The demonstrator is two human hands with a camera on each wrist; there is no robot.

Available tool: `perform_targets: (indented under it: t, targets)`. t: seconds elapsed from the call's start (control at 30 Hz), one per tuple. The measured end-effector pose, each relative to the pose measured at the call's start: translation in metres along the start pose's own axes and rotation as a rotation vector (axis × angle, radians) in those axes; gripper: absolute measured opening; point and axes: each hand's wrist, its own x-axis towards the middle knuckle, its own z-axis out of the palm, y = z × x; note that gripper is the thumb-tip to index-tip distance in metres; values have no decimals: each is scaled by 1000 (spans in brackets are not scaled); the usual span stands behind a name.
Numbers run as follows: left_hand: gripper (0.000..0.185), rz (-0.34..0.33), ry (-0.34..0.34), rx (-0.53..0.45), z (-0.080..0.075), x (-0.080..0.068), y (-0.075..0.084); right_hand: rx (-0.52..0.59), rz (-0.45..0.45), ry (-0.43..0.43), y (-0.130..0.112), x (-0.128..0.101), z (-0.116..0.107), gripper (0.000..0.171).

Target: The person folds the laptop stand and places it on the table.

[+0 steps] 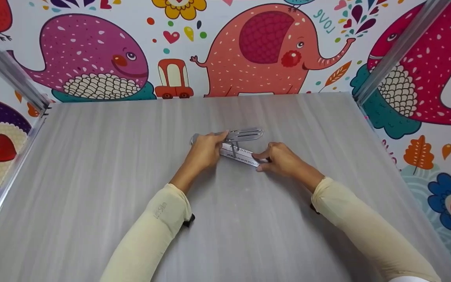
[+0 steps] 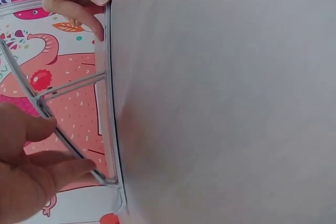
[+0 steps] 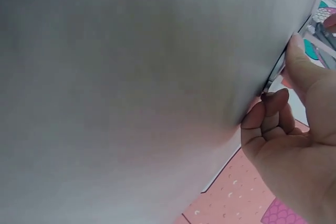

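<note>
A grey folding stand [image 1: 247, 134] is partly unfolded on the table. Its pale lower bar [image 1: 241, 156] has rows of small slots and lies along the tabletop. The upper bar [image 2: 67, 141] slants up from it; the two meet at one end, with a thin strut [image 2: 73, 85] between them. My left hand [image 1: 206, 150] pinches the upper bar between thumb and fingers, near the joined end. Over at the lower bar's other end, my right hand [image 1: 282, 159] grips it with the thumb on top. In the right wrist view the fingers of my right hand [image 3: 294, 124] are curled at the bar's edge.
The grey wood-grain table [image 1: 131, 188] spreads out around both hands. Behind it stands a wall [image 1: 178, 47] printed with cartoon animals. Metal posts [image 1: 401, 51] rise at the back corners, and a metal rail [image 1: 6, 196] runs along the left edge.
</note>
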Motion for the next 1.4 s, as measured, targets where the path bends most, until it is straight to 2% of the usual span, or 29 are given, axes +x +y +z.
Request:
perform_targets:
  t: [0.17,0.3,0.4,0.6,0.8,1.03,1.23,1.4]
  targets:
    - [47,-13,-52,-61,-2,7,-4,-10,-18,63,-12,-5,4,51]
    - [47,-16,-115,-95,-6,13,-9,-1,12,108,-31,-9,12,51]
    - [50,15,-152,-101,-9,19,-13,27,69,122,-50,-12,19,49]
    - [53,9,-234,-136,-17,28,-18,73,228,186,-79,-12,27,42]
    - [52,31,-289,-213,-16,37,-19,130,367,195,-85,-13,28,44]
    - [60,36,-340,-283,-13,44,-16,168,452,200,-87,-11,29,53]
    - [59,27,-375,-330,-8,43,-17,186,449,178,-92,-15,37,55]
    - [58,24,-396,-340,-4,42,-17,149,402,122,-96,-19,38,48]
